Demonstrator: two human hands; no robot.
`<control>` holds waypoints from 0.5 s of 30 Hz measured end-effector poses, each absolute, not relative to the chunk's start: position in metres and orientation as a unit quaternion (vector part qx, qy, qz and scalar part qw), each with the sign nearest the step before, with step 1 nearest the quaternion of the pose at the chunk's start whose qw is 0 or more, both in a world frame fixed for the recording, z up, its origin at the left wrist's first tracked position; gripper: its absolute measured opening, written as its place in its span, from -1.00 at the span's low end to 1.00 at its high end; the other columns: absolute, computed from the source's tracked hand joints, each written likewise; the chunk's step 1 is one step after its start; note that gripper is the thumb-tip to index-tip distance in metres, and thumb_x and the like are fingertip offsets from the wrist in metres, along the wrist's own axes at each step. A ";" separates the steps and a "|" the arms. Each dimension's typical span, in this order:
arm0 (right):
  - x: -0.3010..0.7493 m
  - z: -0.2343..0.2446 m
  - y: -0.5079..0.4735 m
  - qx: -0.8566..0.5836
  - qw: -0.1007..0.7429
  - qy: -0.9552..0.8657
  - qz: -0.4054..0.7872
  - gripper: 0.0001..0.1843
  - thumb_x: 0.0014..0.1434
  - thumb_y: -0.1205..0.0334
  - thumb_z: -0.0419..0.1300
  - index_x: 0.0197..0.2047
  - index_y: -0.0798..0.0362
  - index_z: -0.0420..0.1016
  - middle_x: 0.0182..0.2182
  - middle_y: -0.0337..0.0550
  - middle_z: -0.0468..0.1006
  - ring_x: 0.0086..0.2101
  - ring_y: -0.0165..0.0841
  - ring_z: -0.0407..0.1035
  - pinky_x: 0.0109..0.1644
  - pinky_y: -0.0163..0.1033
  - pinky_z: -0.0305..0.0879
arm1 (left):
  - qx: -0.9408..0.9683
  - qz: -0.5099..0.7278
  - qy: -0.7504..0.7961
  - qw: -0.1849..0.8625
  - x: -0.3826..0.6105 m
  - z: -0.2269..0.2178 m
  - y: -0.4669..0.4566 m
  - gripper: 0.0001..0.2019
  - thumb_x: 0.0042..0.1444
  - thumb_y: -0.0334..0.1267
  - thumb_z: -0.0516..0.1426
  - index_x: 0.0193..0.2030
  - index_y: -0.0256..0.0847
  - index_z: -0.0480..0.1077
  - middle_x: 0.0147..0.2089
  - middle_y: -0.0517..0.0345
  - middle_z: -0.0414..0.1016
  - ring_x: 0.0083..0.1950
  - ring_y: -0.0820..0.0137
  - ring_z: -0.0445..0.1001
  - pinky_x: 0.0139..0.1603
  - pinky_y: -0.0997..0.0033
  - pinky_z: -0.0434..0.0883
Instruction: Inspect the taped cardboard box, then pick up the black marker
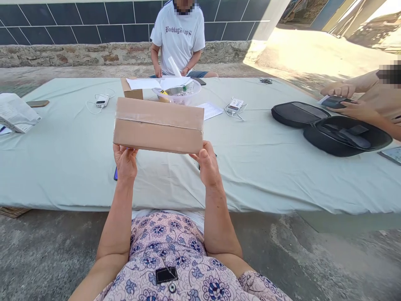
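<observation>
A brown cardboard box (158, 125) is held up in front of me above the cloth-covered table, with clear tape along its seam. My left hand (125, 162) supports its lower left corner from below, fingers partly hidden under it. At the lower right corner, my right hand (208, 165) grips the box with the thumb showing on the near side. Part of a dark object with a blue edge (115, 173) lies on the cloth beside my left wrist.
A pale cloth covers the table (257, 175). Behind the box stand a clear plastic basin (184, 97) with papers and a smaller carton (133, 93). White devices with cables (234, 105) lie on both sides. An unzipped black case (341, 136) is at right. Two people sit around the table.
</observation>
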State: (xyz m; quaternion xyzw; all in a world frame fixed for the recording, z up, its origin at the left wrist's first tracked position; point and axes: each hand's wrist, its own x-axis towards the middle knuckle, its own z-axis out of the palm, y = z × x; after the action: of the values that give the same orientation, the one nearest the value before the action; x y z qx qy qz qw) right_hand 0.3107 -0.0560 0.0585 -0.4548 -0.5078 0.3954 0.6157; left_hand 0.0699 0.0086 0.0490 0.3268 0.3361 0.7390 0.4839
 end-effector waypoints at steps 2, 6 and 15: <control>0.315 0.056 -0.054 -0.422 0.624 -0.512 0.413 -0.25 0.08 -0.57 0.21 0.03 -0.13 0.34 0.08 -0.08 0.55 0.11 -0.12 0.46 0.24 0.08 0.42 | 0.340 0.713 0.352 0.502 0.070 0.051 0.006 -0.39 -0.27 -0.40 0.29 0.00 0.10 0.40 -0.08 0.23 0.56 -0.01 0.37 0.51 -0.06 0.42 0.46; 0.325 0.050 -0.048 -0.370 0.631 -0.528 0.431 -0.01 0.05 -0.46 0.34 0.39 -0.21 0.13 0.34 0.01 0.43 0.28 -0.07 0.39 0.30 0.15 0.41 | 0.392 0.660 0.349 0.538 0.070 0.054 -0.003 -0.43 -0.17 -0.17 0.39 0.05 0.14 0.41 0.39 0.13 0.39 0.40 0.14 0.38 -0.01 0.36 0.47; 0.335 0.037 -0.051 -0.387 0.537 -0.614 0.431 0.40 0.03 -0.26 0.50 0.60 -0.35 -0.41 0.41 0.06 0.39 0.36 -0.02 0.35 0.35 0.32 0.33 | 0.443 0.622 0.293 0.576 0.076 0.057 -0.010 0.07 -0.47 0.45 0.45 0.28 0.32 0.30 0.63 0.00 0.03 0.52 -0.11 0.26 0.07 0.17 0.52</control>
State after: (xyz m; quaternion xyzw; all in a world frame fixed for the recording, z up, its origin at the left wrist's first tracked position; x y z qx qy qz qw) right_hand 0.3346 -0.0511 0.0374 -0.3865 -0.6136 0.4306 0.5372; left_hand 0.0755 -0.0102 0.0572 0.4425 0.2928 0.6221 0.5758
